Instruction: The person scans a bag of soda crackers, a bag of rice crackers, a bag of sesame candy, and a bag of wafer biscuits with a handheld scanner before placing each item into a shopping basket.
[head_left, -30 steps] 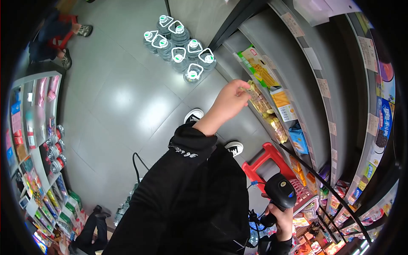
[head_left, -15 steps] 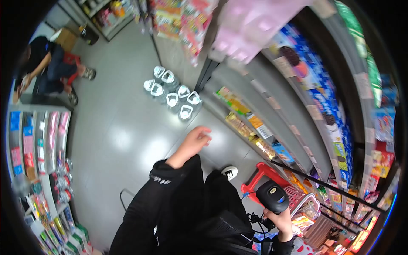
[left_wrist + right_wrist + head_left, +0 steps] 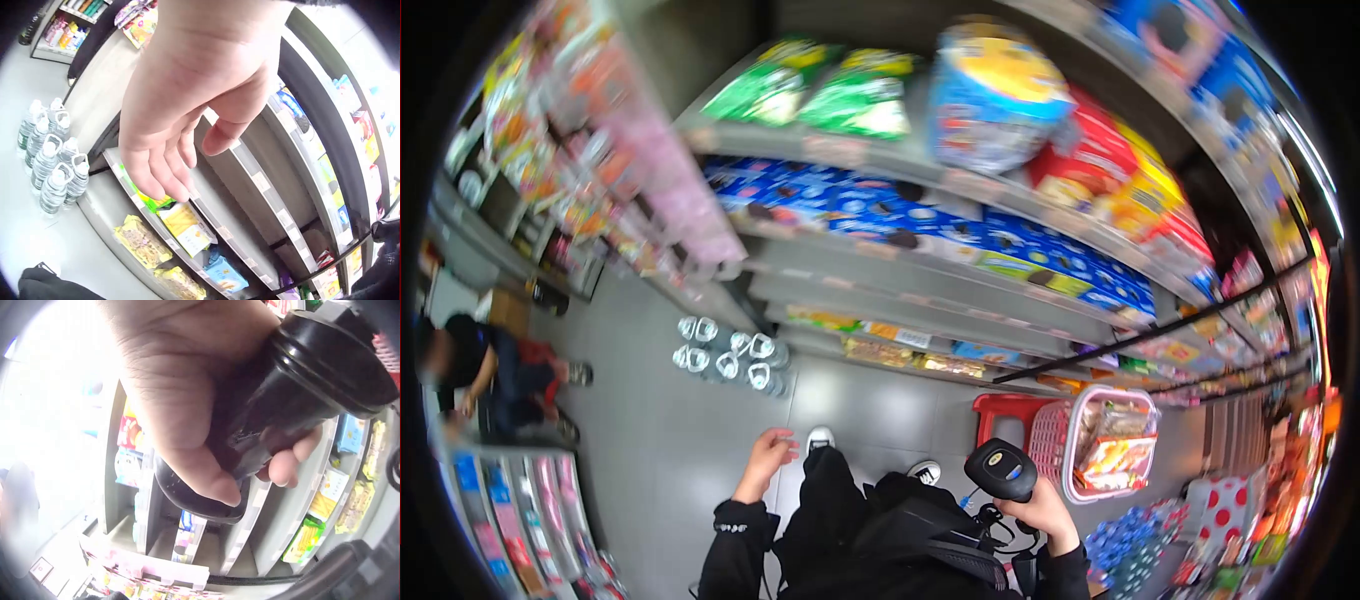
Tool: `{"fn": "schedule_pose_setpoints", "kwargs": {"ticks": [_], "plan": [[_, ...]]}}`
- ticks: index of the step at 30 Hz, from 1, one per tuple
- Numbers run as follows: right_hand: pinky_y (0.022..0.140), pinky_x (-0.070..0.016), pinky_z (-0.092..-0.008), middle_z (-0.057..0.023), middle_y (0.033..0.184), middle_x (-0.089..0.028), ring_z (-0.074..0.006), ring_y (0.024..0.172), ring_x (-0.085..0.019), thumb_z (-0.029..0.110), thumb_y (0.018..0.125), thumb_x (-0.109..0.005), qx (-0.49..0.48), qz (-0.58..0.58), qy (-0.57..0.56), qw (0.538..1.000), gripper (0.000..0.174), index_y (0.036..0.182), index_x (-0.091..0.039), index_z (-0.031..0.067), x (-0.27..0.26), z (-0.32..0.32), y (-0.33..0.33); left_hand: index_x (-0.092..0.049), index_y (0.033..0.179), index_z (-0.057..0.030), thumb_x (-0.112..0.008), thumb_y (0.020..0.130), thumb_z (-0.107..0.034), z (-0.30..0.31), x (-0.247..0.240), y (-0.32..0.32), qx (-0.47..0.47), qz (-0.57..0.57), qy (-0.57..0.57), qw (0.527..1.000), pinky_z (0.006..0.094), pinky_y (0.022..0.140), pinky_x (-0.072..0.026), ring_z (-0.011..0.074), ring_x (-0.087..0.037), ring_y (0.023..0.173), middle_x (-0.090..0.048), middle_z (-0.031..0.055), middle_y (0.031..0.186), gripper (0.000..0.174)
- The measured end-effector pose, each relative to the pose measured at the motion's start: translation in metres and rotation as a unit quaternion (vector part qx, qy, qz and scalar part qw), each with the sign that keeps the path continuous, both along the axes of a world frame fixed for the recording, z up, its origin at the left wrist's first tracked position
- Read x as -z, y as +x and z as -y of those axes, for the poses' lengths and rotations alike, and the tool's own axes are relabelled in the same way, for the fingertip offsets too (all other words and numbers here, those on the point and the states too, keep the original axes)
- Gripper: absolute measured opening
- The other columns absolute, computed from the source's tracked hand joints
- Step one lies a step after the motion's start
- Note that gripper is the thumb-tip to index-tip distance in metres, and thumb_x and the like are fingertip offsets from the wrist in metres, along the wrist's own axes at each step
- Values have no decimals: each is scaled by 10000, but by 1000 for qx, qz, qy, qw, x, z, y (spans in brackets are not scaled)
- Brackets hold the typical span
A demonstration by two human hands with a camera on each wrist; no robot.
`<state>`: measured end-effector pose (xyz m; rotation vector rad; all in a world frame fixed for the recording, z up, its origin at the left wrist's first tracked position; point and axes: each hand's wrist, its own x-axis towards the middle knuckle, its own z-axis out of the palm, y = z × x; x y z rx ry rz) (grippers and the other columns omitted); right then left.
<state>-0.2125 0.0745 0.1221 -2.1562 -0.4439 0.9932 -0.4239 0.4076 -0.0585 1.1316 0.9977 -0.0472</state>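
Observation:
My right hand [image 3: 1048, 515] grips a black handheld barcode scanner [image 3: 1001, 470] by its handle. In the right wrist view, the thumb and fingers wrap round the scanner's dark handle [image 3: 250, 419], and a black cable [image 3: 998, 532] hangs near it in the head view. My left hand [image 3: 766, 465] is held over the floor with nothing in it. Its fingers [image 3: 165, 172] are loosely bent in the left wrist view, overlapping the lower shelves there. Behind them lie a yellow biscuit pack [image 3: 185, 226], a blue pack [image 3: 225, 274] and clear-wrapped snacks [image 3: 142, 240].
Snack shelves [image 3: 870, 250] stretch across the front, with blue cookie boxes [image 3: 800, 195] and green bags [image 3: 860, 95]. Large water bottles [image 3: 727, 362] stand on the floor. A pink basket [image 3: 1112, 490] sits by a red stool [image 3: 1000, 412]. A person [image 3: 495, 375] sits at left.
The left hand has drawn back from the low shelf packs toward the body. The head view has swung up and right, bringing higher shelves in. The right hand keeps holding the scanner.

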Motion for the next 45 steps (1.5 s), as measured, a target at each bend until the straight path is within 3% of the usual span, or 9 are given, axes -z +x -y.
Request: {"fn": "schedule_pose_setpoints", "kwargs": {"ticks": [8, 18, 23, 29, 32, 37, 41, 45], "plan": [[721, -440, -293, -95, 825, -610, -163, 763, -573, 92, 600, -673, 132, 94, 114, 980, 378, 948, -555, 4, 0, 134, 19, -470, 1067, -10, -407, 795, -66, 91, -33, 122, 104, 38, 16, 994, 259, 680, -463, 176, -587, 751, -584, 119, 924, 285], [698, -448, -287, -78, 772, -606, -136, 725, -564, 76, 614, -663, 273, 27, 103, 956, 296, 881, -571, -13, 17, 243, 20, -455, 1103, -20, -433, 819, -130, 198, -67, 226, 293, 73, 7, 953, 266, 737, -444, 166, -568, 844, -572, 107, 972, 306], [671, -452, -291, -86, 740, -604, -139, 692, -567, 79, 612, -656, 303, -7, 85, 949, 272, 851, -568, -18, 18, 254, 24, -454, 1101, -31, -443, 824, -142, 219, -64, 241, 339, 42, -1, 940, 268, 753, -433, 158, -563, 843, -572, 91, 969, 299], [667, -451, -293, -109, 724, -604, -156, 679, -575, 100, 620, -650, 289, 40, 123, 948, 249, 826, -571, -13, 40, 252, 34, -452, 1102, -32, -436, 826, -135, 217, -58, 244, 362, 5, -10, 932, 265, 756, -431, 155, -561, 840, -567, 92, 982, 296], [672, -450, -287, -103, 721, -606, -148, 689, -576, 90, 618, -651, 321, -11, 112, 940, 250, 833, -574, -11, 41, 244, 40, -451, 1109, -30, -440, 828, -138, 211, -41, 248, 370, -14, -17, 929, 267, 756, -434, 153, -560, 832, -563, 95, 987, 300], [724, -438, -268, -62, 838, -611, -119, 773, -560, 39, 605, -678, 375, -34, 135, 916, 349, 930, -556, -1, 56, 234, 44, -448, 1110, -19, -422, 840, -101, 216, -6, 263, 383, -38, -42, 922, 272, 762, -445, 162, -562, 831, -557, 110, 991, 284], [709, -436, -254, -30, 820, -586, -97, 762, -548, 2, 589, -669, 478, -116, 129, 861, 386, 948, -529, 8, 80, 221, 41, -454, 1101, -12, -414, 831, -73, 224, 23, 278, 398, -57, -69, 913, 258, 768, -443, 159, -565, 827, -557, 107, 973, 279], [701, -437, -248, -31, 817, -588, -97, 756, -550, -15, 584, -659, 466, -96, 115, 872, 383, 945, -532, 6, 96, 217, 45, -457, 1096, -6, -414, 829, -65, 219, 44, 281, 416, -85, -68, 903, 250, 767, -444, 156, -568, 819, -557, 111, 966, 277]]}}
